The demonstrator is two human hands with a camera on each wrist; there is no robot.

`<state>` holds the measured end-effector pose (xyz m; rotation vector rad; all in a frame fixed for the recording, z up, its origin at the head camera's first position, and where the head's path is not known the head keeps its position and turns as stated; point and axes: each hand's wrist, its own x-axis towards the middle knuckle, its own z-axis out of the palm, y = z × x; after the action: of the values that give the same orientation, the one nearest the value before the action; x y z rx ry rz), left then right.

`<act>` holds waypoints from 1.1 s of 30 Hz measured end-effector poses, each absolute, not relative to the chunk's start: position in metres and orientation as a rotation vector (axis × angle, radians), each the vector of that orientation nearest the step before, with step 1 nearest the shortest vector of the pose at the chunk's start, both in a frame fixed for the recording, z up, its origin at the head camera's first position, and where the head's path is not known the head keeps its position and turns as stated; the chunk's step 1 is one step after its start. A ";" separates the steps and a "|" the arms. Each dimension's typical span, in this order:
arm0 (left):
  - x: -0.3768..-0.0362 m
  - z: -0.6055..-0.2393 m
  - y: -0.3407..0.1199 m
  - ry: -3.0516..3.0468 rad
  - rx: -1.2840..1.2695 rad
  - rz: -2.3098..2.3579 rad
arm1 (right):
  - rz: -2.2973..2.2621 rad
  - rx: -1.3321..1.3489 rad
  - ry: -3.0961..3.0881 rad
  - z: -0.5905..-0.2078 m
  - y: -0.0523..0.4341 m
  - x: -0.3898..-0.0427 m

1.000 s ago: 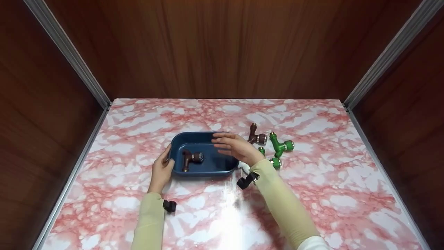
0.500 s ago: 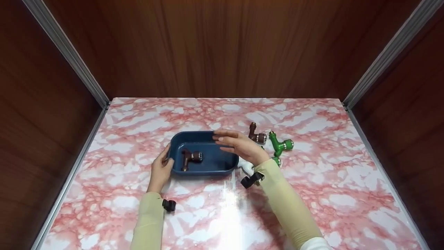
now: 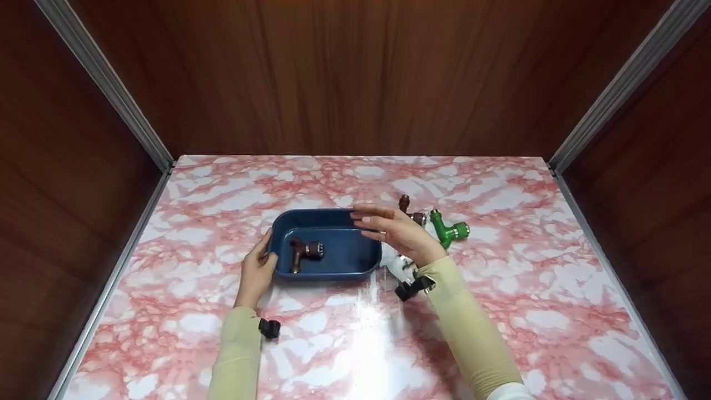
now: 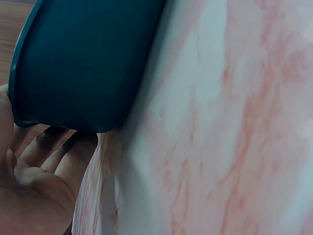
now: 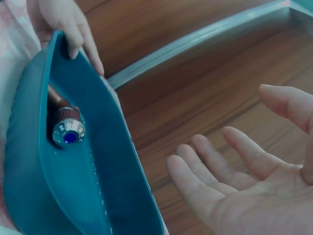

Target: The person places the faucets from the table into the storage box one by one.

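While the left hand (image 3: 256,270) holds the left end of the blue tray (image 3: 333,218) with its fingers on the rim, the right hand (image 3: 397,232) hangs over the tray's right end, fingers loose, holding nothing. The tray sits in the middle of the pink marble table (image 3: 527,311). A brown pipe piece (image 3: 303,251) lies inside it. Another brown piece (image 3: 410,211) and a green piece (image 3: 447,229) lie on the table just right of the tray.

Head overlooks table; wrists close on tray (image 3: 333,219).
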<state>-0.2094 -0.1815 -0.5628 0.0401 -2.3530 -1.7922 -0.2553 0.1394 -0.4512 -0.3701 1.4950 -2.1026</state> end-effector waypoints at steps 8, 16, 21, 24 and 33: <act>-0.202 -0.545 -0.179 -2.350 -0.003 -1.800 | -2.114 -0.354 1.503 -0.449 0.151 -0.251; -0.205 -0.546 -0.179 -2.327 -0.012 -1.830 | -2.151 -0.351 1.483 -0.445 0.164 -0.250; -0.211 -0.561 -0.181 -2.359 0.038 -1.796 | -2.176 -0.361 1.453 -0.445 0.173 -0.248; -0.211 -0.562 -0.181 -2.356 0.045 -1.782 | -2.181 -0.341 1.463 -0.445 0.177 -0.248; -0.209 -0.561 -0.181 -2.365 0.048 -1.792 | -2.206 -0.308 1.485 -0.445 0.188 -0.247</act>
<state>-0.2093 -0.1810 -0.5609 0.0479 -2.3647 -1.7917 -0.2467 0.1880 -0.4448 -0.3078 1.4850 -2.2059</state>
